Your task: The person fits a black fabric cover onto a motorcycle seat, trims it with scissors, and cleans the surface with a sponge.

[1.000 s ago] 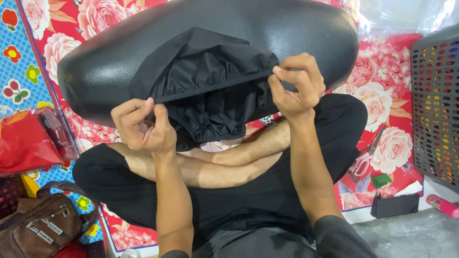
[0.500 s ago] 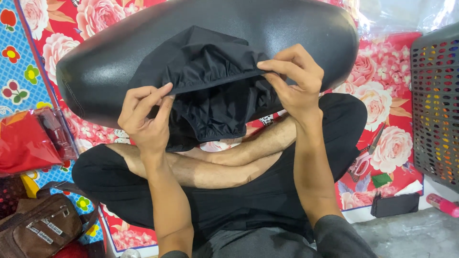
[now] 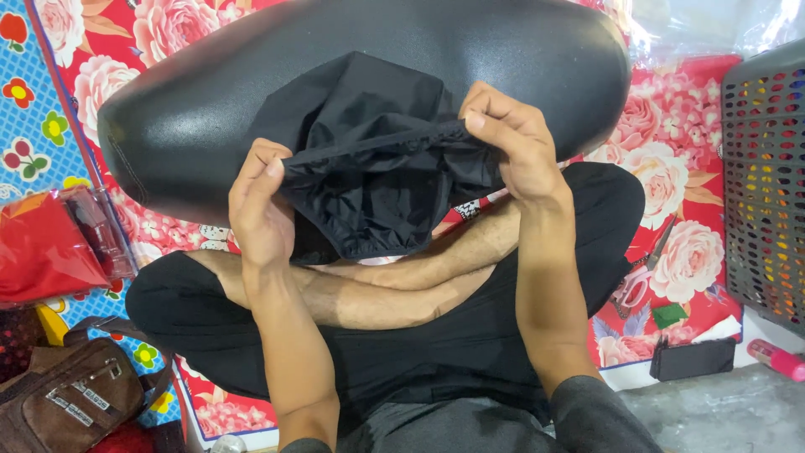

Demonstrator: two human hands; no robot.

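Two hands pull our black cover (image 3: 377, 180) by its elastic hem: the left hand (image 3: 260, 205) pinches one end, the right hand (image 3: 511, 151) grips the other, stretching it over the near edge of a black seat (image 3: 520, 59). The cloth is thin, wrinkled, gathered at the rim. We sit cross-legged on a rose-printed mat (image 3: 671, 168); a basket (image 3: 767, 184), red pouch (image 3: 46, 247) and brown bag (image 3: 71, 398) lie around. The seat's far end is cut off.

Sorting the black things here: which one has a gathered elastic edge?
The black fabric cover stretched between both hands; its rim is ruched, whereas the black seat beneath is smooth and glossy.
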